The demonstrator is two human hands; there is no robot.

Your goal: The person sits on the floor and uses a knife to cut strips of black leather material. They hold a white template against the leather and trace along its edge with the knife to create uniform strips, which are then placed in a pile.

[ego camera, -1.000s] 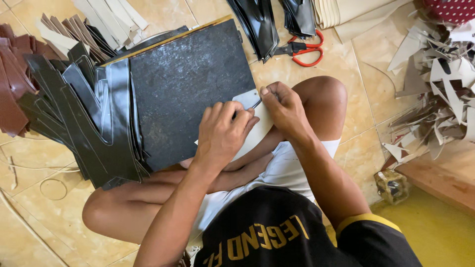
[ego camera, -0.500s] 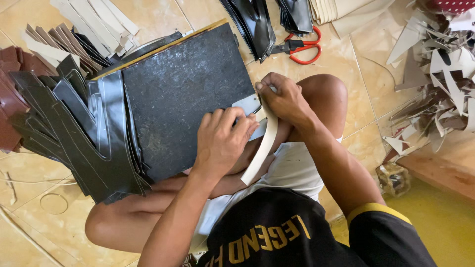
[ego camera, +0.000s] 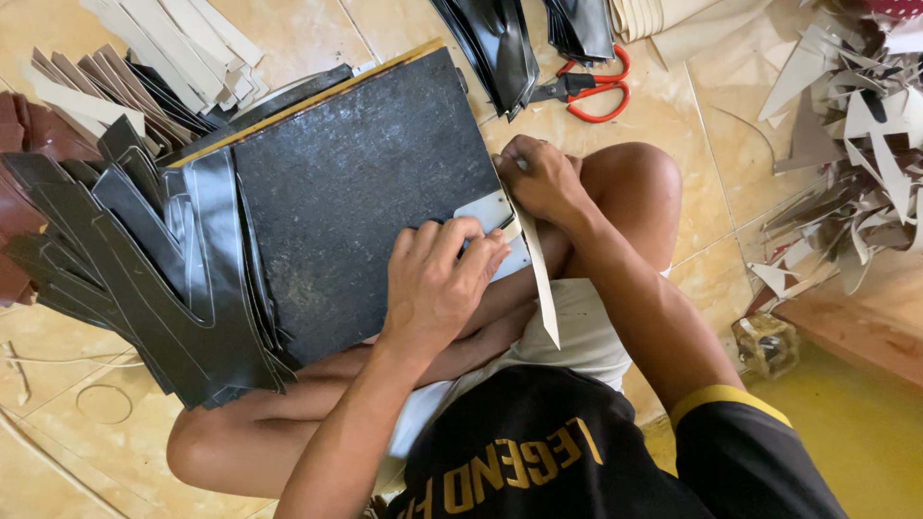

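A dark cutting board (ego camera: 356,183) rests on my crossed legs. My left hand (ego camera: 437,284) presses flat on a pale template (ego camera: 486,213) lying at the board's right edge. My right hand (ego camera: 543,178) is closed at the template's upper right corner; whatever tool it grips is hidden in the fist. A long cream strip (ego camera: 540,279) hangs down from under the hands over my lap. A fan of cut black leather pieces (ego camera: 144,259) overlaps the board's left side.
Red-handled scissors (ego camera: 596,91) lie on the tiled floor beyond my knee. Cream offcuts (ego camera: 846,144) pile at the right, cream and brown cut pieces (ego camera: 163,48) at the upper left. More black pieces (ego camera: 500,38) lie at the top. A small clear container (ego camera: 764,341) stands by a wooden edge.
The cream strip has come loose from the template's edge and now hangs down over my lap. Both hands stay at the board's right edge.
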